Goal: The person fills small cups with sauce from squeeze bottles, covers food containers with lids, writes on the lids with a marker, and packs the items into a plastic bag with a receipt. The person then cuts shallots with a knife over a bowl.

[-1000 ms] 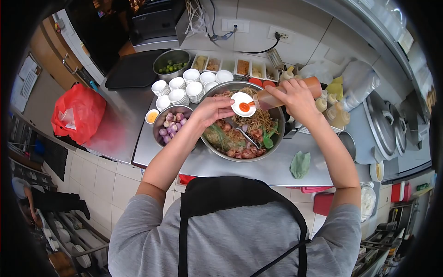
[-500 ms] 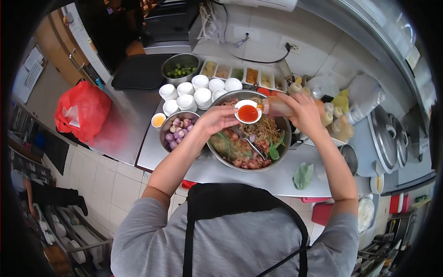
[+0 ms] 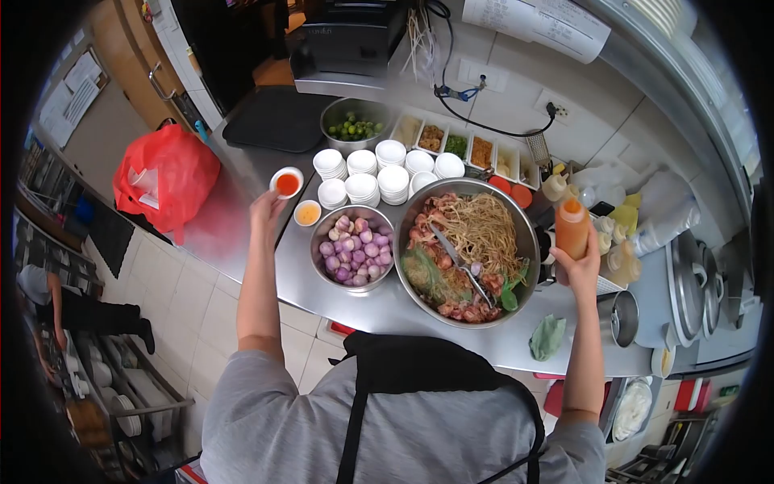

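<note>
Between the fingers of my left hand (image 3: 266, 209) is a small white sauce cup (image 3: 287, 183) with red-orange sauce in it, at the left beside the stacked cups. My right hand (image 3: 582, 262) is wrapped round an orange squeeze bottle (image 3: 572, 229), which stands upright with its nozzle up, right of the large steel bowl (image 3: 528, 302). That bowl holds raw meat, thin brown strands, green leaves and a knife (image 3: 461, 262). Just below my left hand's cup sits another cup with yellow-orange sauce (image 3: 307, 213). A steel bowl of shallots (image 3: 355, 248) stands between my arms.
Stacks of white cups (image 3: 360, 188) stand behind the shallots, near a bowl of green limes (image 3: 355, 129). Small trays of ingredients (image 3: 481, 153) line the wall. Squeeze bottles (image 3: 555, 187) and pot lids (image 3: 685, 289) crowd the right. A red bag (image 3: 165, 179) lies left; another person (image 3: 81, 310) is behind it.
My left hand has carried the filled sauce cup from above the large bowl to the left. My right hand has moved right, and the bottle has turned from tipped over the cup to upright.
</note>
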`<state>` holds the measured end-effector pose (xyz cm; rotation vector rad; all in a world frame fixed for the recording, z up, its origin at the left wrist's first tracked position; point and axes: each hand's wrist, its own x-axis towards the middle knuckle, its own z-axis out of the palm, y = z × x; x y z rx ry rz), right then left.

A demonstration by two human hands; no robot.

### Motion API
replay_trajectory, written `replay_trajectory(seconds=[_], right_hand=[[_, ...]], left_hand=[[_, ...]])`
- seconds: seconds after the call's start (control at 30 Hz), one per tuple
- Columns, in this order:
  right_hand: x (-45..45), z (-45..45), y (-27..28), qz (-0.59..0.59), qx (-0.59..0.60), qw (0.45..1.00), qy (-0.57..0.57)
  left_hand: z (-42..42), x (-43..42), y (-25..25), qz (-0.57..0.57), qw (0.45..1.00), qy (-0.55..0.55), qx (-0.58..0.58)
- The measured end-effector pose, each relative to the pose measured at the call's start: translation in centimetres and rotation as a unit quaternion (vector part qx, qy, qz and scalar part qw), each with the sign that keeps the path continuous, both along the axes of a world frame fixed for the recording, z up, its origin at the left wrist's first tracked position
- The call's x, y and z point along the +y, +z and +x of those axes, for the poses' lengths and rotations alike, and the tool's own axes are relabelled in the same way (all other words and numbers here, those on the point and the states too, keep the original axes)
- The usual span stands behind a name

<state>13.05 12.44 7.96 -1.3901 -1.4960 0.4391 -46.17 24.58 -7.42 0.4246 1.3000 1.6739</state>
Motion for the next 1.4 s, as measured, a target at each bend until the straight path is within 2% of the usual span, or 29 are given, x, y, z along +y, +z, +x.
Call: replay_trajectory(seconds=[0.07,0.13,0.2,0.27,0.33,0.43,0.5,0.57,0.63,0.7,0.73,0.8,0.83,0.9,0.97,1.03,1.07,1.1,1.13,1.17,1.23,1.27,1.33,1.37,1.4], right_hand=[[-0.8,1.1,-0.3,0.003,0.006,1.0,-0.027],[-1.4,1.5,-0.3,0.012,0.016,0.998,-0.053],[-1.8,1.7,-0.4,0.015,0.024,0.998,-0.064],[-2.0,1.8,-0.3,0.021,0.031,0.996,-0.078],[-2.3,1.6,-0.2,0.014,0.01,0.997,-0.071],[-2.5,1.2,0.1,0.013,0.019,0.997,-0.079],[-2.7,1.1,0.1,0.018,0.021,0.996,-0.081],[-2.7,1.1,0.0,0.023,0.024,0.996,-0.081],[-2.8,1.2,-0.1,0.03,0.008,0.996,-0.079],[-3.0,0.9,0.2,0.024,0.01,0.996,-0.081],[-3.1,0.8,0.4,0.019,0.011,0.996,-0.083],[-3.2,0.5,0.8,0.021,0.017,0.997,-0.079],[-3.2,0.5,0.9,0.023,0.022,0.997,-0.075],[-3.3,0.7,1.2,0.026,0.018,0.997,-0.071],[-3.2,0.9,1.4,0.026,0.014,0.997,-0.065],[-3.0,0.9,1.6,0.06,-0.033,0.996,-0.058],[-2.8,0.7,2.1,0.057,-0.032,0.996,-0.058],[-2.5,0.2,2.9,0.074,-0.118,0.989,-0.058],[-2.2,-0.2,3.4,0.09,-0.204,0.973,-0.055],[-1.6,-0.5,3.6,0.084,-0.205,0.974,-0.055],[-0.5,-1.4,4.0,0.106,-0.346,0.931,-0.042],[-0.1,-2.1,4.4,0.101,-0.346,0.932,-0.042],[0.3,-3.5,5.3,0.146,-0.459,0.876,0.016],[0.6,-3.8,5.3,0.14,-0.459,0.877,0.015],[0.9,-4.0,5.4,0.154,-0.512,0.844,0.035]], left_hand=[[-3.8,-0.2,-4.1,-0.028,0.997,0.077,0.01],[-5.5,-0.4,-5.8,-0.105,0.983,0.147,0.031],[-5.8,-0.1,-7.2,-0.117,0.974,0.194,0.01],[-6.8,1.3,-9.8,-0.121,0.974,0.188,0.038],[-5.7,2.2,-8.5,-0.128,0.973,0.18,0.067],[-4.1,3.4,-7.0,-0.094,0.983,0.155,0.008],[-3.0,5.0,-5.9,-0.24,0.94,0.146,0.193],[-1.5,5.7,-5.3,-0.198,0.888,0.057,0.41],[2.5,5.5,-2.5,-0.143,0.83,-0.052,0.536],[5.1,5.7,-1.0,-0.179,0.731,-0.2,0.627],[6.1,5.6,-1.2,-0.18,0.731,-0.199,0.628],[7.5,5.5,-1.8,-0.182,0.65,-0.15,0.722],[7.6,5.6,-1.9,-0.182,0.649,-0.15,0.723],[7.9,5.8,-2.0,-0.15,0.666,-0.054,0.729],[8.4,4.4,0.0,-0.13,0.677,-0.048,0.723],[9.3,2.4,2.8,-0.038,0.758,0.027,0.65],[9.2,1.8,3.4,-0.037,0.795,0.007,0.606],[10.0,1.2,4.4,-0.04,0.794,0.003,0.606],[11.6,0.6,5.6,-0.032,0.922,-0.076,0.379],[13.3,-0.2,6.6,-0.024,0.981,-0.147,0.121],[17.4,-2.2,8.5,-0.001,0.95,-0.312,0.009],[20.0,-3.6,9.9,-0.003,0.938,-0.346,-0.015],[24.1,-5.4,10.8,-0.002,0.902,-0.428,-0.055],[25.4,-5.8,10.8,0.002,0.877,-0.475,-0.072],[26.6,-6.2,10.9,-0.003,0.875,-0.478,-0.073]])
